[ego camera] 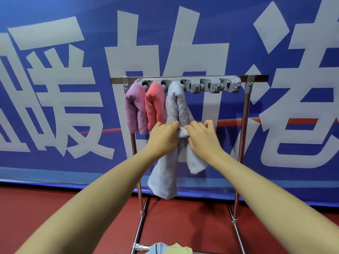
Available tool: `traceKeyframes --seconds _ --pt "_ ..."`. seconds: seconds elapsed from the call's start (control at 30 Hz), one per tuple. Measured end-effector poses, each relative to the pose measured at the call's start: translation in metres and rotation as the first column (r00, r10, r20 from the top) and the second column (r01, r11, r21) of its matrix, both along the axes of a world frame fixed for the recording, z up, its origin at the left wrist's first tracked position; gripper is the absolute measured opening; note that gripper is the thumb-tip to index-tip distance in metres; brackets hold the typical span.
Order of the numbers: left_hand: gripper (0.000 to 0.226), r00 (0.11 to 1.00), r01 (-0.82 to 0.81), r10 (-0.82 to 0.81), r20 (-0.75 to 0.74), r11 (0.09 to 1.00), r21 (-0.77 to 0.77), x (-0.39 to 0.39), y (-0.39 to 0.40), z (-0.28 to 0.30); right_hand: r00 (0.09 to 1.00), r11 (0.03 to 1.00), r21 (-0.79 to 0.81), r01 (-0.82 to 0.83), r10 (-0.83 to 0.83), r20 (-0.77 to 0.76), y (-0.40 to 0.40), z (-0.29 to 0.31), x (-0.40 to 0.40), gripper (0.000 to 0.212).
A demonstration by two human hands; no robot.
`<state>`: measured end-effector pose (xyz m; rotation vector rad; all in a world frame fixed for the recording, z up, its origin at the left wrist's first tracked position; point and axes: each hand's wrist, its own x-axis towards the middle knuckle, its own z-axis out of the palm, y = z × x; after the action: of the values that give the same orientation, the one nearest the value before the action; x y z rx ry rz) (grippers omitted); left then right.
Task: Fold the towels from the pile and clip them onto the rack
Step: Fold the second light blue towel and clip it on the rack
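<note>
**A:** Towels first, nearest ones: what's at the bottom edge?

**B:** Pile (170, 248), only its top showing; a striped blue piece and a pale yellow one, lying by the rack's low bar. Still to be folded, I'd say

**A:** And the hands?

**B:** Both up at mid-height on the grey towel (173, 129). Left hand (163, 137) has its fingers curled round a bunched fold of it; right hand (202, 136) pinches the same fold from the other side, fingers bent over the cloth. They almost touch

**A:** Where does that towel sit?

**B:** Its top is caught in the third clip of the grey holder (187, 85) on the rack (245, 114); two tails hang below the hands, one long, one short. Looks like they're evening it up

**A:** How will it handle?

**B:** Soft, light terry, I judge; it'll sag and slip unevenly if pulled at one tail. Best held at the fold, close under the clip, both layers together

**A:** Further back?

**B:** Purple towel (135, 109) and pink towel (155, 107), folded, hang in the first two clips. Remaining clips to the right hold nothing. Behind it all, a blue banner (55, 88) with big white characters
</note>
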<state>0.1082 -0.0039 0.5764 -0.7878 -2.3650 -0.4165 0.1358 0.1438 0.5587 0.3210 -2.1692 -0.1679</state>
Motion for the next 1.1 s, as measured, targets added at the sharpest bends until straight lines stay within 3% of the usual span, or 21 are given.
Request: traceKeyframes --seconds 0.17,0.37,0.63,0.83,0.97,1.1 --pt "0.018 0.990 -0.093 0.088 0.106 0.995 0.040 0.000 -0.008 -0.017 0.997 0.998 -0.031 0.052 -0.054 -0.058 -0.003 0.006 -0.001 0.019" --pt "0.022 0.988 -0.125 0.126 0.087 0.992 -0.016 -0.004 -0.014 -0.013 0.982 0.983 -0.075 0.167 -0.173 -0.073 0.006 0.010 -0.001 0.024" --pt "0.020 0.991 -0.101 0.096 -0.092 0.993 -0.054 -0.001 0.004 0.050 0.985 0.971 -0.216 0.102 -0.129 -0.113 0.013 0.038 -0.009 0.047" --pt "0.021 0.973 -0.121 0.118 -0.201 0.993 -0.005 -0.005 0.024 0.091 0.975 0.959 -0.283 -0.011 -0.053 -0.218 0.025 0.077 -0.023 0.031" --pt "0.025 0.955 -0.120 0.106 -0.276 0.992 -0.037 -0.013 0.037 0.112 0.987 0.963 -0.267 -0.034 -0.010 -0.161 0.042 0.094 -0.027 0.023" --pt "0.019 0.924 -0.089 0.066 -0.377 0.995 -0.044 -0.026 0.050 0.117 0.986 0.969 -0.245 0.024 -0.064 -0.155 0.057 0.101 -0.035 0.045"
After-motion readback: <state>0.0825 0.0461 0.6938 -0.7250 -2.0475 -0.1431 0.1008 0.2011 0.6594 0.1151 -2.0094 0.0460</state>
